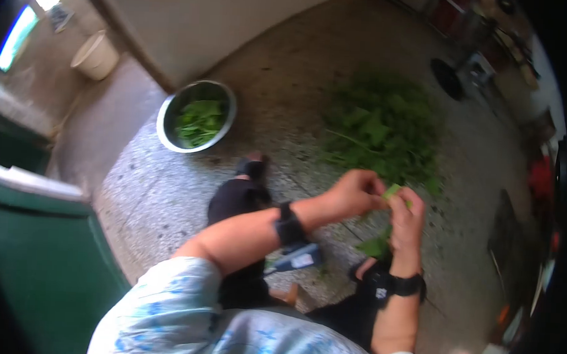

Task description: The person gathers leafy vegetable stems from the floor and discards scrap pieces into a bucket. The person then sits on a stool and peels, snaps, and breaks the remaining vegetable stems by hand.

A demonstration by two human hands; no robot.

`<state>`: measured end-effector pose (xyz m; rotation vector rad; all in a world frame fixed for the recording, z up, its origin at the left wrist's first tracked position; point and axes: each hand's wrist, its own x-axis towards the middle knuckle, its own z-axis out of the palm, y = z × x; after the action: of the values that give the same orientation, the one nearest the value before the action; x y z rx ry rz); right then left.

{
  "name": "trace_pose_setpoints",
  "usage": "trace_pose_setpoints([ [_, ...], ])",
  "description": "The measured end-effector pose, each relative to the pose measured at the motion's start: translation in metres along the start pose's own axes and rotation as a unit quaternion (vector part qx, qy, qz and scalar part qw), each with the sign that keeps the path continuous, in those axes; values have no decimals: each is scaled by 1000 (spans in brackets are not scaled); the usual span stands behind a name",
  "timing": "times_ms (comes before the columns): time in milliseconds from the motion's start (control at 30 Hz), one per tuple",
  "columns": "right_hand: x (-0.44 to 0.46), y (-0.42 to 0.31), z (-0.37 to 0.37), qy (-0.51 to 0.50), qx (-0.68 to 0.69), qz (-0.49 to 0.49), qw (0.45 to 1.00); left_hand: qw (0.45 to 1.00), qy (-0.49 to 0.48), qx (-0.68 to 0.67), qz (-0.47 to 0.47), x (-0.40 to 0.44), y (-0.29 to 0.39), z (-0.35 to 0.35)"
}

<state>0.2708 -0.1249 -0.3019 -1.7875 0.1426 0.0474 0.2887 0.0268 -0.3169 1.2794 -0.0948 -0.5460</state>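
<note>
My left hand (357,191) reaches across from the left, its fingertips pinched at a light green piece of leafy greens (392,192). Close against it, my right hand (408,219) has its fingers closed on the same piece. A larger green leaf (375,245) shows just below my right hand; whether it joins the held piece I cannot tell. Beyond both hands, a large heap of leafy greens (384,127) lies on the floor. To the left of the heap stands a metal basin (164,122) with picked green leaves (200,121) in it.
A green door (39,261) is at the left, and a pale bucket (96,56) stands farther back. Between my legs lies a blue-grey object (297,258) with a white label. A wall (208,22) rises behind the basin. Clutter, partly blurred, lines the right side.
</note>
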Motion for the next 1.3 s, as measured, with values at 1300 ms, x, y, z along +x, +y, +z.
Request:
trace_pose_setpoints([
  [1300,-9,-18,-5,-97,25,-50,994,997,-10,64,43,-11,24,-8],
])
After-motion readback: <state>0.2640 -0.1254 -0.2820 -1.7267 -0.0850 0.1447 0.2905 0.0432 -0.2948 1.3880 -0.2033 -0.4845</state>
